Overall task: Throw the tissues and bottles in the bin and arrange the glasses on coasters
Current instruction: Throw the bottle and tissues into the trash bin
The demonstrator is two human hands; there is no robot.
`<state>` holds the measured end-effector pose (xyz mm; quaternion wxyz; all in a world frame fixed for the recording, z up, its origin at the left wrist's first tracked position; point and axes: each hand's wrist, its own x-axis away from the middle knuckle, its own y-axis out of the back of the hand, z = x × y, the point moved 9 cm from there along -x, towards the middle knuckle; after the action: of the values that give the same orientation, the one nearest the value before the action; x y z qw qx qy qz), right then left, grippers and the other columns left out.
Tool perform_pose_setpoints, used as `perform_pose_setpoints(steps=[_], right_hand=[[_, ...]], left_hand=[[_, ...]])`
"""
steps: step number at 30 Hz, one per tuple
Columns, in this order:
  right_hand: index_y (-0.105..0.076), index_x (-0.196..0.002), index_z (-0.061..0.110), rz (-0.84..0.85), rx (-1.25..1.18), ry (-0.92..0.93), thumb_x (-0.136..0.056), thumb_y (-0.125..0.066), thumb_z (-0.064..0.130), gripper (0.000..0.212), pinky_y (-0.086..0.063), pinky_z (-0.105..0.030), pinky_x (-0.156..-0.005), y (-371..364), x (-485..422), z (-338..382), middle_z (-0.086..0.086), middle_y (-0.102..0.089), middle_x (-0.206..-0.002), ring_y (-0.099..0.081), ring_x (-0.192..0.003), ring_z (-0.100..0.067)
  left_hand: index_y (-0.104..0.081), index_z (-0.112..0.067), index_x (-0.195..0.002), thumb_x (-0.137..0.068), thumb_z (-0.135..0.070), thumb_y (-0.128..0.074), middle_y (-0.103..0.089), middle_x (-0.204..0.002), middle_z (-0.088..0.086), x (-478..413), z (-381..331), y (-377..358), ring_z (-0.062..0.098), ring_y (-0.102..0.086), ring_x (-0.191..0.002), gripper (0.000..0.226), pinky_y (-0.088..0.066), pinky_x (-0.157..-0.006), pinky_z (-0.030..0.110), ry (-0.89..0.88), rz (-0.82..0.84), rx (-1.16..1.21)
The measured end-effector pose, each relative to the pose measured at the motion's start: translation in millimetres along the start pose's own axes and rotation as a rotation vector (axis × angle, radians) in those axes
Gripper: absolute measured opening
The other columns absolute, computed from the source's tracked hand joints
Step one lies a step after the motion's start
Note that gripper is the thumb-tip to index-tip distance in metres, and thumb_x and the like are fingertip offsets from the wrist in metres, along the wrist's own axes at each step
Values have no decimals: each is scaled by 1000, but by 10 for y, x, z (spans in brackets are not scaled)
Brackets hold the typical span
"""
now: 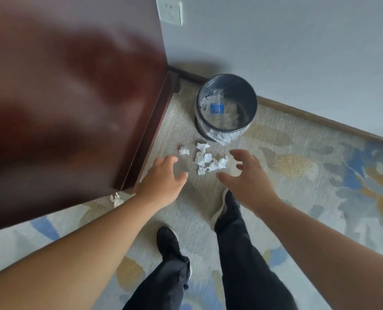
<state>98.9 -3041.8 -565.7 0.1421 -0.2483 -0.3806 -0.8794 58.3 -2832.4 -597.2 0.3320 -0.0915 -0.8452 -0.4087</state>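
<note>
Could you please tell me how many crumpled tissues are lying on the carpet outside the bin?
6: a lone tissue beside a bunch of four in front of the bin, and one tissue at the cabinet corner. The bunch may hide more.

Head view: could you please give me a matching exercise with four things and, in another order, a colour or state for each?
Things:
1. bin
2. tissues
3. socket
4. table

Colours or states:
a. white, flat
b. dark brown
c. white, crumpled
d. round, dark grey

Pairs: 1-d, 2-c, 3-a, 4-b.
</note>
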Motion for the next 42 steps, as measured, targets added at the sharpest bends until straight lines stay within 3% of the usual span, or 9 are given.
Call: perform_pose_setpoints(steps=[5,11,15,20,24,29,35,39,42], right_hand=[[-39,-137,30,33,7,-22,-79,-70,43,67,-41,-23,-73,-492,166,-310,6,-42,-140,-51,-104,-7],[-40,-138,27,93,19,-13,-79,-70,42,68,-40,-23,-73,-662,-21,-704,2,-44,-139,-48,-99,-7],[-40,-138,28,121,20,0,-80,-70,42,66,-35,-13,-63,-561,-189,-960,4,-42,-140,-48,-94,-4],[-42,-136,28,110,80,11,-80,-70,42,64,-40,-24,-71,-566,-650,-1349,2,-43,-139,-50,-82,-5],[-41,-136,30,78,109,5,-79,-71,42,65,-34,-13,-58,-925,-1151,-1785,3,-43,-138,-48,-72,3],[-34,-136,37,33,62,9,-77,-73,40,71,-41,-27,-74,-1485,-1863,-2290,4,-42,-140,-51,-108,-11],[-35,-138,32,-3,138,62,-78,-71,37,70,-39,-31,-82,-1887,-2591,-2686,1,-40,-141,-49,-121,-20],[-36,-138,32,-40,181,98,-78,-71,38,70,-39,-29,-75,-1863,-2778,-2750,2,-39,-142,-50,-119,-18],[-37,-138,31,-38,203,120,-78,-71,39,69,-40,-28,-74,-1826,-2760,-2737,2,-38,-143,-50,-118,-18]], left_hand=[[-36,-22,-141,-93,-47,-49,-36,-145,6,91,459,-410,24,-44,-128,55,-35,-94,32,18,13,6],[-35,-23,-140,-93,-48,-48,-36,-145,5,-45,633,-865,23,-42,-128,55,-31,-87,28,67,16,-16],[-34,-23,-141,-93,-47,-48,-34,-147,6,-192,566,-1104,24,-45,-127,55,-33,-86,30,116,30,-38],[-33,-24,-141,-92,-48,-49,-37,-144,7,-805,544,-1402,26,-47,-123,57,-36,-86,31,105,-18,-40],[-32,-24,-141,-93,-47,-48,-36,-144,8,-1542,768,-1803,27,-51,-117,56,-41,-84,35,77,-29,-53],[-38,-26,-138,-92,-41,-49,-42,-136,12,-2588,1107,-2146,33,-56,-106,49,-49,-85,40,18,-73,-168],[-43,-25,-133,-93,-28,-52,-37,-137,15,-3553,1354,-2495,37,-49,-116,41,-49,-84,45,-47,-107,-373],[-53,-9,-105,-90,-9,-53,-44,-121,18,-3796,1338,-2542,30,-51,-82,15,-41,-65,37,-73,-151,-467],[-55,-7,-100,-90,-8,-52,-52,-111,18,-3836,1144,-2432,30,-53,-79,10,-40,-65,36,-137,-199,-386]])
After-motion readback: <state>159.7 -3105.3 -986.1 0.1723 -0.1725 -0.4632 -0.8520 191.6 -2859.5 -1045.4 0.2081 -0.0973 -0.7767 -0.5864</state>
